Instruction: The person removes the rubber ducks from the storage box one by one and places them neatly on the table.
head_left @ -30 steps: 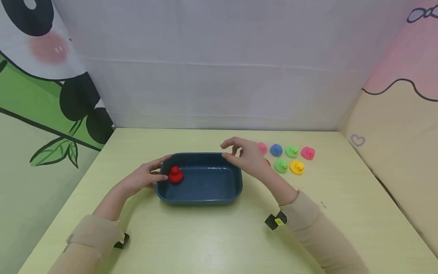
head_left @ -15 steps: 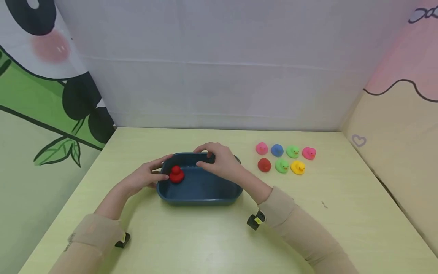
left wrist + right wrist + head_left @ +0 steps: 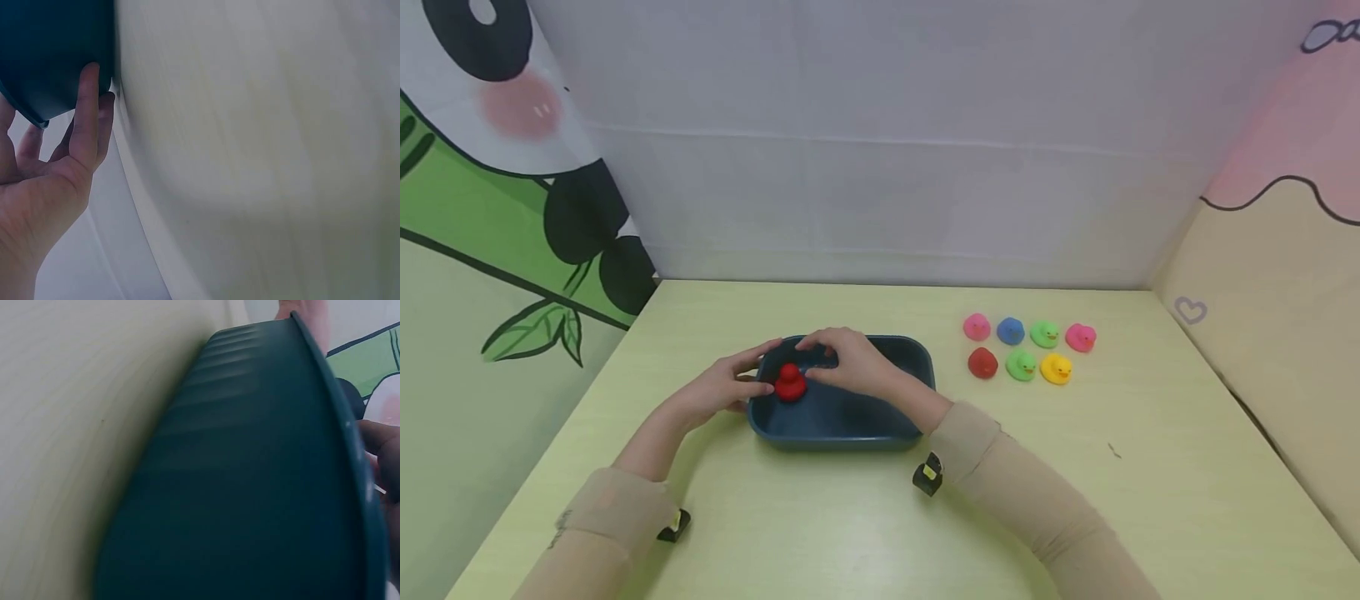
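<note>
A dark blue rectangular tray [image 3: 842, 443] stands on the table. My left hand [image 3: 718, 390] holds its left end, thumb over the rim and fingers on the outer wall; in the left wrist view those fingers lie against the tray's side [image 3: 47, 50]. Inside the tray, at its left, sits a red rubber duck [image 3: 790, 386]. My right hand [image 3: 853, 363] is over the tray just right of this duck, thumb and forefinger apart with nothing between them. The tray's long wall [image 3: 250, 456] covers much of the right wrist view.
Right of the tray, several rubber ducks stand in two rows: pink [image 3: 977, 327], blue [image 3: 1011, 331], green [image 3: 1045, 334] and another pink behind; red [image 3: 982, 363], green [image 3: 1021, 365] and yellow [image 3: 1056, 368] in front. A pale cloth wall [image 3: 880, 200] closes the back.
My right hand has moved left from the tray's right rim to beside the red duck in it, uncovering the red duck on the table. The left hand stays at the tray's left end.
</note>
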Action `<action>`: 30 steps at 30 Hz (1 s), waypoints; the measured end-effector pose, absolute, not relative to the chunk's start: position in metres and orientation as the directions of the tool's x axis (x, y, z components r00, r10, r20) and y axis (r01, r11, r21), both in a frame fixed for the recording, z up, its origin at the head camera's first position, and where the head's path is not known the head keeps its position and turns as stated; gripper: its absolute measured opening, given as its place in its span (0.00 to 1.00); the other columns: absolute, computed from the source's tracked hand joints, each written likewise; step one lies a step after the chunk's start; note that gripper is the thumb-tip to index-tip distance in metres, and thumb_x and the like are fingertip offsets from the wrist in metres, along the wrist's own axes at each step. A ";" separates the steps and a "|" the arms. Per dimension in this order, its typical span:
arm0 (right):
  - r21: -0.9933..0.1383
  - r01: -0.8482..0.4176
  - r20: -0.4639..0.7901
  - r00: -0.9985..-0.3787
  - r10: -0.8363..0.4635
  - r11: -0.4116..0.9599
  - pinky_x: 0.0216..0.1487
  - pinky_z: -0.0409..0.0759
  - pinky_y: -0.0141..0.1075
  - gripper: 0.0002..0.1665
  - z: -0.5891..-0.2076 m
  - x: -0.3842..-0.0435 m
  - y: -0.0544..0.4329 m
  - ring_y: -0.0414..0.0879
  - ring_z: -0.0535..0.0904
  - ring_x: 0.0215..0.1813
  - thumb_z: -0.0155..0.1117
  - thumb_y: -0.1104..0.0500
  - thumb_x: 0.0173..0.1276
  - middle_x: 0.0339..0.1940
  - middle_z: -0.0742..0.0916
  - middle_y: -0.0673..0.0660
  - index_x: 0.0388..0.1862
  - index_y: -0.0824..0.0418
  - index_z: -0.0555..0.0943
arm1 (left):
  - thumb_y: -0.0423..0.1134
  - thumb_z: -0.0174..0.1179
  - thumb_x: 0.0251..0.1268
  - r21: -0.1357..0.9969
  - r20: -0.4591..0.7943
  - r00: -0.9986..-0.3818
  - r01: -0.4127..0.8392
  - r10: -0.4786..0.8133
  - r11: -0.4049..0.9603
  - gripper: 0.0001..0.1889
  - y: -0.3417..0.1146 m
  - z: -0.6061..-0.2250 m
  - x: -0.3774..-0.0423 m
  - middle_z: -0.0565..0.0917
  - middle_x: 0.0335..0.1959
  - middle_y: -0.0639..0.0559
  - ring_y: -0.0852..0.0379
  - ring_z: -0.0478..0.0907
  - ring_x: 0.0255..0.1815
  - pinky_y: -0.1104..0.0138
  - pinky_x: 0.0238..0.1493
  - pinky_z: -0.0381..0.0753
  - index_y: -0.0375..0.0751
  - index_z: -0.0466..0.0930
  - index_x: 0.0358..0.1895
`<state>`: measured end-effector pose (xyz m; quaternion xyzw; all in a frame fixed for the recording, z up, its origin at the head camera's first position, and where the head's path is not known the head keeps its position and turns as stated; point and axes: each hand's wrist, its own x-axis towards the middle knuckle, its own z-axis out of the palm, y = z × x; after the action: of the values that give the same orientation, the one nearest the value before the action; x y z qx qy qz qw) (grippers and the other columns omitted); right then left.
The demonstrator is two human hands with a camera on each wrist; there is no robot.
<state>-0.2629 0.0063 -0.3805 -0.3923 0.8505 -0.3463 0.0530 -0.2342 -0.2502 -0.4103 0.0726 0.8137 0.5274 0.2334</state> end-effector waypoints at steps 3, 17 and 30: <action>-0.615 -0.634 0.149 -0.677 -0.721 0.468 0.55 0.76 0.35 0.24 -0.384 -0.268 0.001 0.46 0.76 0.52 0.65 0.56 0.64 0.57 0.81 0.51 0.59 0.55 0.77 | 0.42 0.60 0.65 0.889 -0.304 -0.880 -0.124 0.365 0.440 0.38 -0.250 -0.412 -0.236 0.50 0.74 0.35 0.35 0.67 0.64 0.54 0.47 0.82 0.63 0.50 0.74; -0.542 -0.683 0.031 -0.599 -0.800 0.490 0.63 0.69 0.31 0.25 -0.400 -0.283 -0.020 0.44 0.74 0.60 0.64 0.57 0.64 0.58 0.81 0.52 0.61 0.55 0.75 | 0.42 0.60 0.65 0.894 -0.291 -0.880 -0.110 0.375 0.433 0.38 -0.250 -0.413 -0.235 0.52 0.73 0.35 0.36 0.69 0.63 0.53 0.48 0.81 0.62 0.50 0.74; -0.481 -0.725 -0.003 -0.561 -0.828 0.493 0.65 0.67 0.31 0.25 -0.408 -0.287 -0.022 0.42 0.72 0.62 0.64 0.58 0.64 0.58 0.81 0.51 0.62 0.56 0.75 | 0.42 0.59 0.65 0.898 -0.277 -0.879 -0.094 0.387 0.429 0.38 -0.250 -0.415 -0.236 0.53 0.73 0.34 0.37 0.69 0.62 0.53 0.48 0.81 0.60 0.50 0.74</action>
<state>-0.2871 -0.0220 -0.4080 -0.4538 0.8559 -0.2186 0.1175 -0.2360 -0.2499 -0.4150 0.0900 0.8139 0.5265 0.2285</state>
